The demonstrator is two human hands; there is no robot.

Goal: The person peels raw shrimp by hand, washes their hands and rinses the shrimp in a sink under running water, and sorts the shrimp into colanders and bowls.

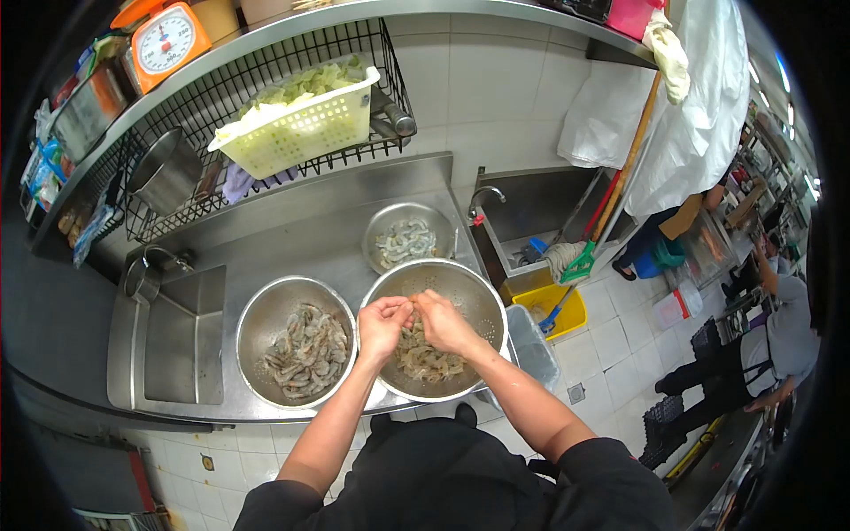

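Observation:
My left hand (385,327) and my right hand (444,324) meet above a large steel bowl (475,305). Their fingertips are pinched together around a small shrimp, mostly hidden by the fingers. Brownish shrimp shells (429,361) lie in the bowl beneath. To the left, a second large steel bowl (256,314) holds a heap of grey unpeeled shrimp (310,348). Behind the hands, a smaller steel bowl (378,221) contains pale peeled shrimp (407,242).
A steel sink (184,336) is at the left of the counter (292,243). Above hangs a wire rack (328,44) with a perforated basket (310,133) of greens. A yellow mop bucket (565,314) and clear tub (531,350) stand right. Other people (784,341) are farther right.

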